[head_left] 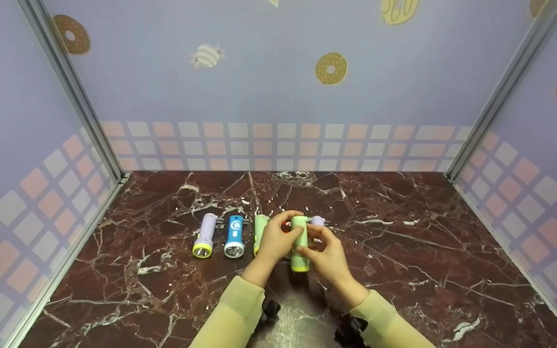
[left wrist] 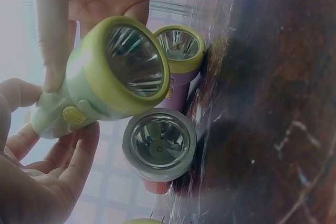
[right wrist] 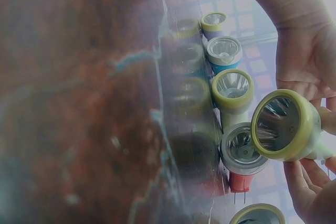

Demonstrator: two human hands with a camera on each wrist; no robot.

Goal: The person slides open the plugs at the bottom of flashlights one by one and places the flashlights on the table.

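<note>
Both hands hold a pale green flashlight [head_left: 300,261] with a yellow rim, lifted above the table. My left hand [head_left: 278,240] grips its upper body from the left. Fingers and thumb of my right hand [head_left: 329,253] pinch it from the right. The left wrist view shows its clear lens and a yellow switch [left wrist: 74,115] on the side. Behind the hands stands a red flashlight [right wrist: 240,182] with a grey rim and two metal prongs, mostly hidden in the head view. A lilac flashlight [head_left: 317,222] is partly covered by the right hand.
Left of the hands, a lilac flashlight [head_left: 205,234], a blue flashlight [head_left: 235,232] with a white rim and another green flashlight [head_left: 260,227] lie in a row on the dark marbled table [head_left: 428,270]. Patterned panels [head_left: 278,96] enclose the back and sides.
</note>
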